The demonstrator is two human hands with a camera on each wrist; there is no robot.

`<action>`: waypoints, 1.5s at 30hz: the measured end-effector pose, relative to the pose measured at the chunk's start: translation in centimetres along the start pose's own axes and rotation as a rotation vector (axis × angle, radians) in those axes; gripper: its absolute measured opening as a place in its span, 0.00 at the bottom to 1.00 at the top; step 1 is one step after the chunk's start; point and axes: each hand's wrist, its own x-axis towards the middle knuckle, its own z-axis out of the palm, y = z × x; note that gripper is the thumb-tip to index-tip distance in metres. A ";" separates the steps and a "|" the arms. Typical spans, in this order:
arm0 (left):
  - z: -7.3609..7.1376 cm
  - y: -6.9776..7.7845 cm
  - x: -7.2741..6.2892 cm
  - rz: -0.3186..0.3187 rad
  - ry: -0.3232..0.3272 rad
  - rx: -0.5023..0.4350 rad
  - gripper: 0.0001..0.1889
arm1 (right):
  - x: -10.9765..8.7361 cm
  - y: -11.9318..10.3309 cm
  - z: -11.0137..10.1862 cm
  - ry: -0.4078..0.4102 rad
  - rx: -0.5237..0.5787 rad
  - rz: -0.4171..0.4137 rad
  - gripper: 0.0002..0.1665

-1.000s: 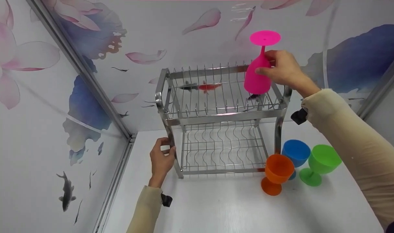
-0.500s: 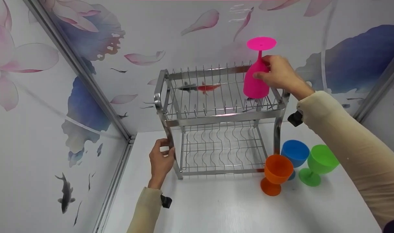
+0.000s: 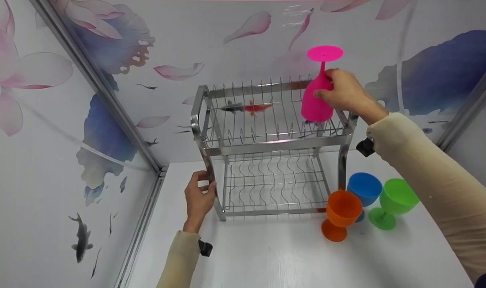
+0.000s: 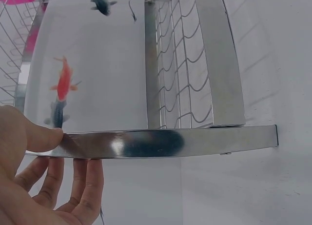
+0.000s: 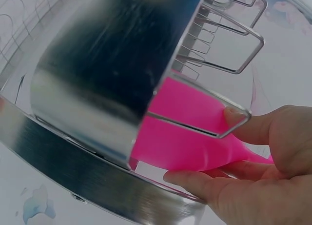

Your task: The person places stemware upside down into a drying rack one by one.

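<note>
Upside down over the right end of the rack's top tier is a pink goblet (image 3: 317, 102), its round foot uppermost. My right hand (image 3: 349, 92) holds it by the bowl near the stem. In the right wrist view the pink goblet (image 5: 185, 127) sits behind a wire loop, thumb on one side and fingers on the other. My left hand (image 3: 200, 198) grips the left upright of the metal two-tier dish rack (image 3: 275, 148). In the left wrist view the thumb of the left hand (image 4: 44, 171) lies on one side of the steel upright (image 4: 146, 143), fingers on the other.
Orange (image 3: 344, 210), blue (image 3: 365, 189) and green (image 3: 399, 196) goblets stand upright on the white table (image 3: 275, 256) by the rack's right front leg. A wall printed with flowers and fish rises close behind the rack, and another panel (image 3: 35, 180) stands at the left.
The pink goblet and my right hand have come down slightly onto the right end of the top tier, then stayed nearly still. My left hand keeps its grip on the upright.
</note>
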 end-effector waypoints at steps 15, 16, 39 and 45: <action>-0.1 -0.1 0.0 0.008 -0.005 -0.016 0.19 | -0.5 -0.3 -0.6 -0.012 0.036 0.040 0.41; -0.1 -0.1 0.0 0.009 -0.005 -0.014 0.19 | -0.7 -0.4 -0.7 -0.011 0.047 0.040 0.42; -0.1 0.1 0.0 0.017 -0.011 0.005 0.20 | -7.9 1.3 -2.4 0.105 0.114 -0.079 0.42; -0.1 0.1 0.0 0.015 -0.014 -0.009 0.19 | -10.0 3.5 -3.0 0.175 0.111 -0.082 0.40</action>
